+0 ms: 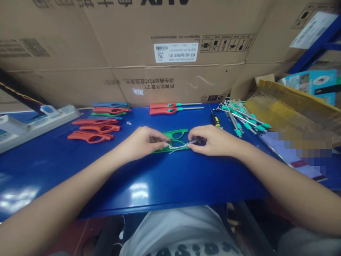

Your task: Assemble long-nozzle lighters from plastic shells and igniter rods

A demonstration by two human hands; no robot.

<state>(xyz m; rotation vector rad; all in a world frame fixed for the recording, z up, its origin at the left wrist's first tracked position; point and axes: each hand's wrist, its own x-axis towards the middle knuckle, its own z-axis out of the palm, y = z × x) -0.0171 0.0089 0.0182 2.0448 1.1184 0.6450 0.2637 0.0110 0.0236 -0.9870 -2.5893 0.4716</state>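
Green plastic lighter handle halves [182, 134] lie on the blue table in front of me, partly hidden by my fingers. My left hand [144, 144] is over their left end, thumb and forefinger pinched together; what is between them is too small to make out. From the right, my right hand [211, 140] grips a thin metal tube [195, 141] between thumb and fingers. A white wire [177, 146] runs from that tube across the green halves to the left fingertips.
Red, blue and green handle halves [92, 136] lie at left, near a power strip [57, 115]. Two red lighters [163, 111] lie at the back. A yellow-black screwdriver [216, 120] and several metal tubes with green ends [246, 119] lie right, beside a yellow-taped package [293, 110]. A cardboard box [119, 42] stands behind.
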